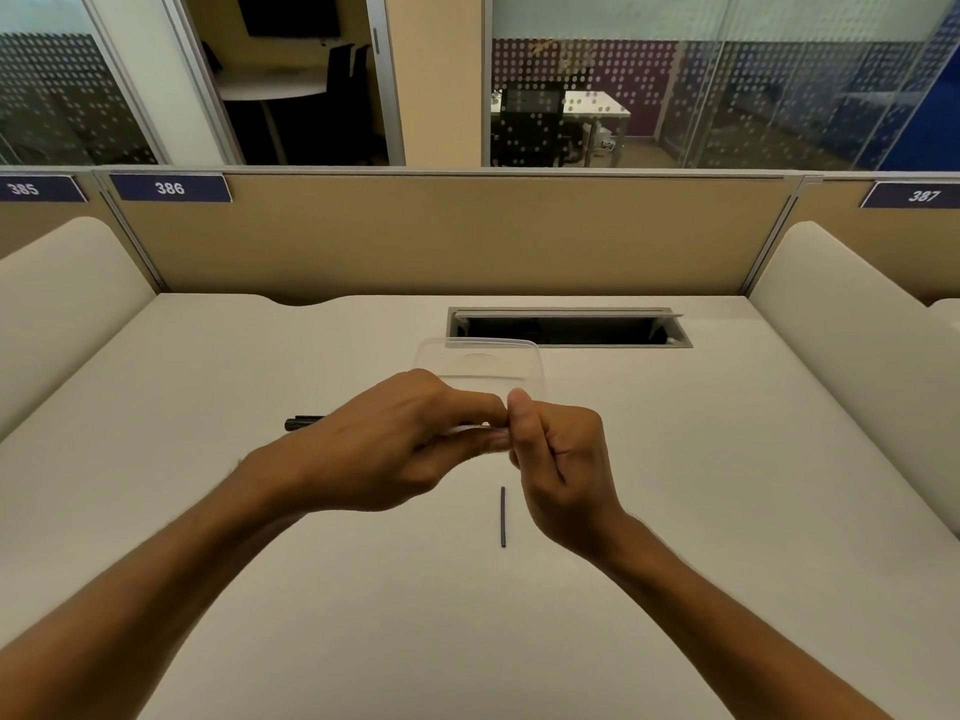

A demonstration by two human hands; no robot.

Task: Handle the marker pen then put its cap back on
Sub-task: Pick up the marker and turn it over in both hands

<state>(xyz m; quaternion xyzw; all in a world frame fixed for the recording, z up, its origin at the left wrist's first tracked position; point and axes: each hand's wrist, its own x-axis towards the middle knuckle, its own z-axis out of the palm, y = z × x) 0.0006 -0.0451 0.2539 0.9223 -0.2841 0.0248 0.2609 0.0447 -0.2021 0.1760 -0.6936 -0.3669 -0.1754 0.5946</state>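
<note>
Marker pen: the black, slim plastic marker pen (304,423) lies on its side on the cream desk top (727,459), just behind your left wrist; only its left end shows, so you cannot tell from here whether the cap is on.
Handling: judge it light, stiff and smooth, likely to roll; take it mid-barrel and press the cap straight along its axis.
Left hand (395,444): curled, fingertips pinching the near edge of a clear, flat plastic piece (483,376), not the pen.
Right hand (563,459): thumb up, fingers folded, meeting the left at that same clear edge; whether it grips anything more is hidden.
Thin dark stick (503,517): a short, narrow dark rod lies alone on the desk between your forearms; what it is cannot be told.
Beyond: an open cable slot (571,328) and a tan partition (467,236).
</note>
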